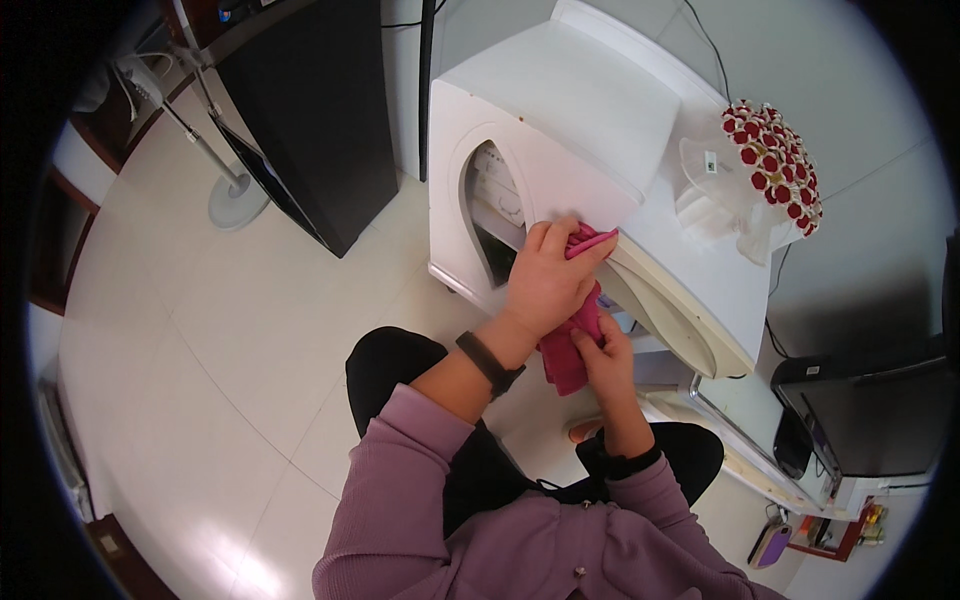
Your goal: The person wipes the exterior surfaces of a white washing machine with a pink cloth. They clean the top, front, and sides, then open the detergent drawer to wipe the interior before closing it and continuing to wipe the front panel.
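Observation:
A pink cloth (564,365) is bunched in both hands. My left hand (549,279) has its fingers over the cloth's upper part, right at the front corner of the white cabinet (480,97). Below it, my right hand (609,352) grips the lower part between thumb and fingers, and a loose end hangs beneath. Beside my left hand is the cabinet's teardrop-shaped opening (495,202), with printed boxes or papers inside. A cream curved front panel (667,307) runs off to the right of the cloth. My left palm and some of the cloth are hidden.
On the cabinet top stands a red-and-white flower ornament (776,165). A flat screen (870,412) sits on a lower stand at right. Left of the cabinet are a tall black box-like unit (315,112) and a round-based pole stand (236,199). My bent knees (390,360) flank the hands.

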Tool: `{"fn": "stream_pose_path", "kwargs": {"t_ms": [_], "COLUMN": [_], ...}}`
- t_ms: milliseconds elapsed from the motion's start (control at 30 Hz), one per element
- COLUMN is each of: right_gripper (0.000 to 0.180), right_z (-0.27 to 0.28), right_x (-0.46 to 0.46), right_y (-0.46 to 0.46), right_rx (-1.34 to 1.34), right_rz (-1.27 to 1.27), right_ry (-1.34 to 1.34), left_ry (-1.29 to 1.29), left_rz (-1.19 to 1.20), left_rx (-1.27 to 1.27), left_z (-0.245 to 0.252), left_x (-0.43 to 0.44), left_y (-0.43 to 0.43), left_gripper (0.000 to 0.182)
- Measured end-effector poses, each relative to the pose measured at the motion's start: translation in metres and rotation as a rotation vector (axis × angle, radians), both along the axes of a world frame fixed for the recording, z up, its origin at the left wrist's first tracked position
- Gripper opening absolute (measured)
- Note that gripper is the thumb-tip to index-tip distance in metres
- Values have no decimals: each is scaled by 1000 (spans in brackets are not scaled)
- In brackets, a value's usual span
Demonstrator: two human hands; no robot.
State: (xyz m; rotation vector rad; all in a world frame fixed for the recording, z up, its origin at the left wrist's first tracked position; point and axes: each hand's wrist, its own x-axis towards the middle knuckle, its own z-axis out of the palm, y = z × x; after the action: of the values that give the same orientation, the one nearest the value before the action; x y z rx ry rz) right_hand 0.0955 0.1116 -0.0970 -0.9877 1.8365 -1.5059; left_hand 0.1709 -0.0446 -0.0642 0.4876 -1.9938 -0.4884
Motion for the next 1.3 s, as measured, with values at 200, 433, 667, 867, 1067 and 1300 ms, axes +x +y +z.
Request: {"fn": "stream_pose_path", "kwargs": {"t_ms": [200, 433, 667, 867, 1067, 1300], "right_gripper": [40, 42, 45, 44, 43, 40], "right_z": [-4, 47, 73, 37, -7, -37], "right_x": [-1, 6, 9, 0, -2, -2], "right_y": [4, -25, -69, -77, -70, -55], "right_rx": [52, -137, -355, -214, -84, 79], "right_rz": [-16, -98, -207, -175, -185, -167], "right_ry": [-44, 121, 553, 703, 494, 336], "left_ry": [169, 484, 366, 274, 228, 64], "left_rz": [-25, 127, 75, 173, 146, 160], "left_rx": [149, 239, 98, 0, -14, 24], "left_z": [-9, 22, 33, 11, -18, -54], "left_x": [4, 4, 8, 11, 15, 20], "left_y": [-5, -27, -42, -43, -42, -31], "left_gripper": [55, 50, 56, 52, 52, 41]}}
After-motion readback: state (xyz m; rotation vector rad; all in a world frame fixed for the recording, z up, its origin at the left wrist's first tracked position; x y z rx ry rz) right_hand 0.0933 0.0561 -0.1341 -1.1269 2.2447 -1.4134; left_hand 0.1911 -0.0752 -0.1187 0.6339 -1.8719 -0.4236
